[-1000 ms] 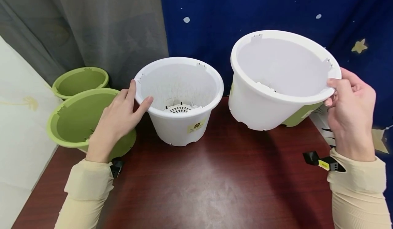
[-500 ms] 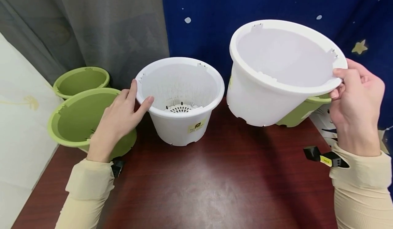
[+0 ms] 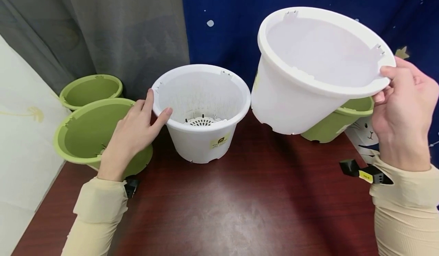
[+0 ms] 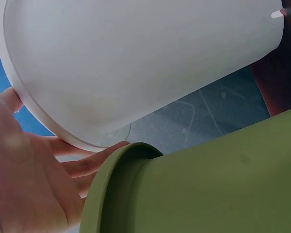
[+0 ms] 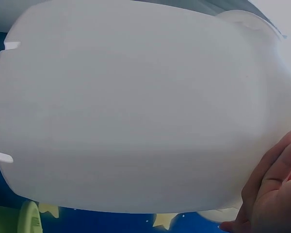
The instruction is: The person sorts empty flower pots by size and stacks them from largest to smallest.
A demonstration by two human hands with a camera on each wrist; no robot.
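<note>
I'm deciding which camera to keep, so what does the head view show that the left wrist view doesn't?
Only the head view: the right hand gripping a lifted white pot, and the slotted base inside the standing white pot.
Only the left wrist view: the palm side of the left hand.
Both: that hand, the standing white pot, a green pot and the table.

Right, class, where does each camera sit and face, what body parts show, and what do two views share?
Head: on the head, facing forward and down at the table; left hand, right hand and sleeves show.
Left wrist: worn there, facing the standing white pot; left hand shows.
Right wrist: worn there, facing the raised white pot; right hand shows.
Shared, head and right wrist: raised white pot, right hand.
</note>
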